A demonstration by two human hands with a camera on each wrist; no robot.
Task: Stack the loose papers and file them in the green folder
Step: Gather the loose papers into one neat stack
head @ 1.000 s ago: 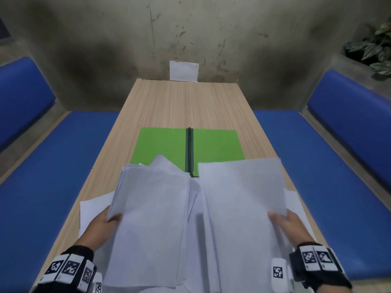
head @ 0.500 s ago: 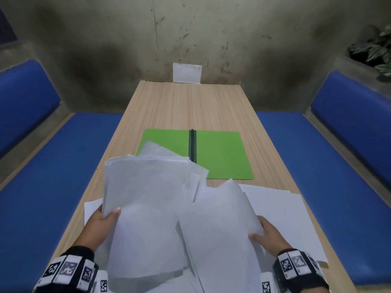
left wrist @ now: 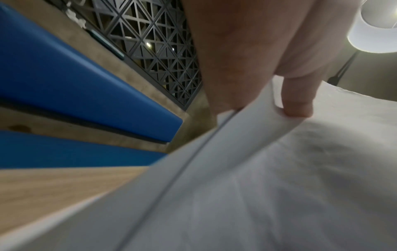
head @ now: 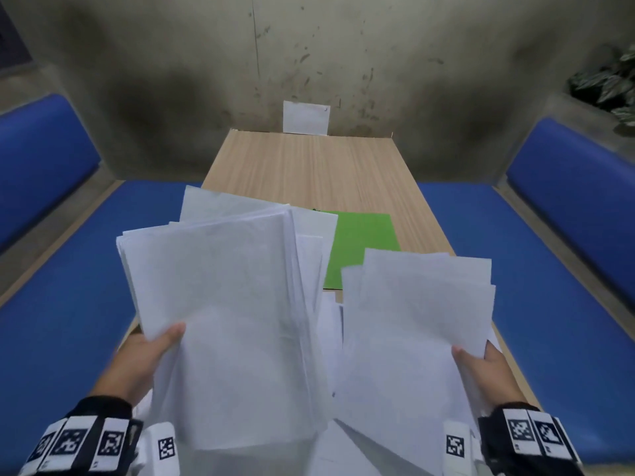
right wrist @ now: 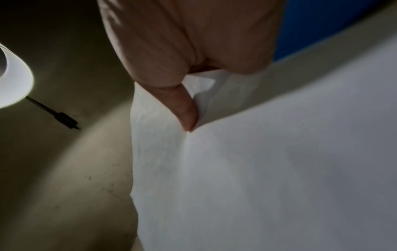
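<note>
Right sheaf (head: pixel 415 324) lifted; long axes run away | both hands pinching papers; left hand (head: pixel 137 362); right hand (head: pixel 488 376)

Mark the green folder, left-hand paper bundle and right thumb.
green folder (head: pixel 364 249), head view, bare right flap
left-hand paper bundle (head: pixel 226 304), head view, top sheet's middle
right thumb (right wrist: pixel 184 108), right wrist view, pad pressing paper

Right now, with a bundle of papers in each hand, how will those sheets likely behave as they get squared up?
Probably floppy: the sheets under the left hand bow in the left wrist view. Likely to slide: the left bundle is fanned, edges uneven. The right bundle, pinched by the right hand at one edge, creases at the thumb, so it may crumple.
</note>
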